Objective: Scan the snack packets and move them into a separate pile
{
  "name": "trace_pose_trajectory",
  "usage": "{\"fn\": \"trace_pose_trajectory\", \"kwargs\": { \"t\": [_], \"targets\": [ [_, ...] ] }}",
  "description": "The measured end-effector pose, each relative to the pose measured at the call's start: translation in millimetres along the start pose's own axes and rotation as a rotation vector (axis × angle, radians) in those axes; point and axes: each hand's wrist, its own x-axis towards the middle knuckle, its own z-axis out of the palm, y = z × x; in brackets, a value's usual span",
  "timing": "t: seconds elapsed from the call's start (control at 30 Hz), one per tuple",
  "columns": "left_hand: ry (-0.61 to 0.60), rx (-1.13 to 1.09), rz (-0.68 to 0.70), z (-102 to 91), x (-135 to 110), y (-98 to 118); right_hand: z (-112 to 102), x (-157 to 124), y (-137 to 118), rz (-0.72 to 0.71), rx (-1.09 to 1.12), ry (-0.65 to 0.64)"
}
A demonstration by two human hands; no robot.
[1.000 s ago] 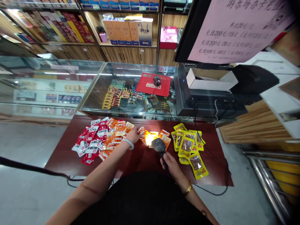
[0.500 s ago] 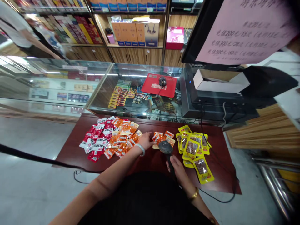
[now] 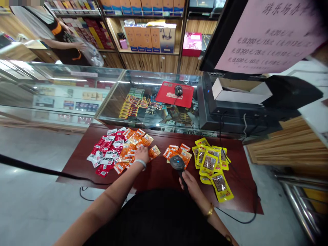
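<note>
My right hand [image 3: 189, 182] is closed round the handle of a black barcode scanner [image 3: 177, 163], whose head points at a small group of orange snack packets [image 3: 177, 152]. My left hand [image 3: 142, 154] is closed on one orange packet [image 3: 154, 151] at the right edge of the big orange and red pile [image 3: 116, 148]. A white bangle circles that wrist. Yellow snack packets [image 3: 211, 162] lie in a heap to the scanner's right. All of it rests on a dark red table [image 3: 159, 172].
A glass display counter [image 3: 143, 99] stands behind the table, with a red mouse mat and mouse [image 3: 178, 90] on top. A black register unit [image 3: 230, 112] and a pink notice [image 3: 266, 34] are at the right. Another person [image 3: 58, 34] stands by the shelves at the far left.
My left hand has moved left from the small orange group to the edge of the big pile, with a packet. The scanner's bright light on the packets has gone out.
</note>
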Motion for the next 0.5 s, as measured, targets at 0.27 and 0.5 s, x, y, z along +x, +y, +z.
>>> {"fn": "trace_pose_trajectory", "kwargs": {
  "t": [0.27, 0.5],
  "targets": [
    [-0.226, -0.477, 0.142, 11.0, -19.1, 39.3, 5.5, -6.2, -8.2, -0.037, -0.034, -0.053],
    [-0.254, -0.502, 0.191, 16.5, -24.1, 60.7, 6.0, -7.8, -13.2, -0.057, -0.028, -0.026]
  ]
}}
